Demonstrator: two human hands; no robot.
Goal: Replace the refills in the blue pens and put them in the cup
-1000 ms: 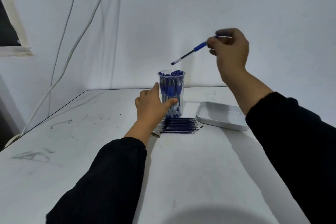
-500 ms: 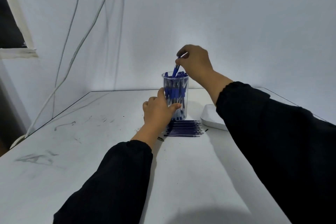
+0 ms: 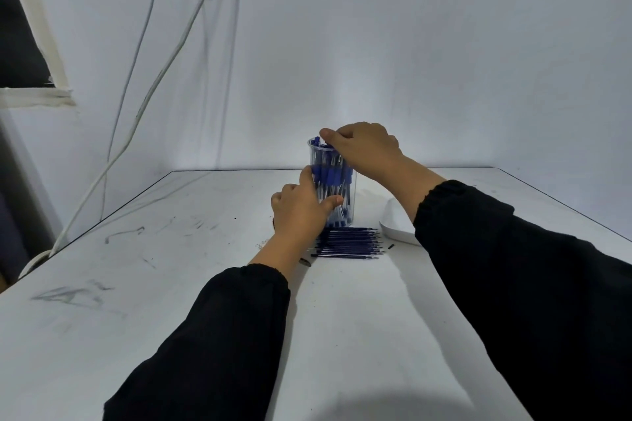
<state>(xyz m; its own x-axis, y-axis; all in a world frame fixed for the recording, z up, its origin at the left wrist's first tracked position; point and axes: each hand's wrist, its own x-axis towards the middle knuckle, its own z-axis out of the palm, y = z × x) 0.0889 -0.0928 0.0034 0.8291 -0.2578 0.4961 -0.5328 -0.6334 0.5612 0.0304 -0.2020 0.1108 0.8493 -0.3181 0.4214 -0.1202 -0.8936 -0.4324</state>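
A clear plastic cup (image 3: 349,181) stands upright near the far middle of a white table (image 3: 171,284), packed with blue pens (image 3: 330,178) that reach up to its rim. The person's left hand (image 3: 301,208) grips the cup's lower half, thumb in front and fingers curled round its left side. The right hand (image 3: 366,149) hovers over the mouth of the cup with its fingers bent down onto the pen tops; whether it pinches one pen or only presses on them cannot be told, as the fingertips hide the contact.

Just in front of the cup, a row of dark blue refills (image 3: 349,243) lies side by side on the table, points to the right, partly covered at the left end by the left wrist. A white tray (image 3: 393,225) sits right of the cup, mostly hidden behind the black right sleeve (image 3: 513,267); what it holds cannot be seen. No lettering on the cup or pens can be read. Cables (image 3: 150,79) hang down the white wall at left.
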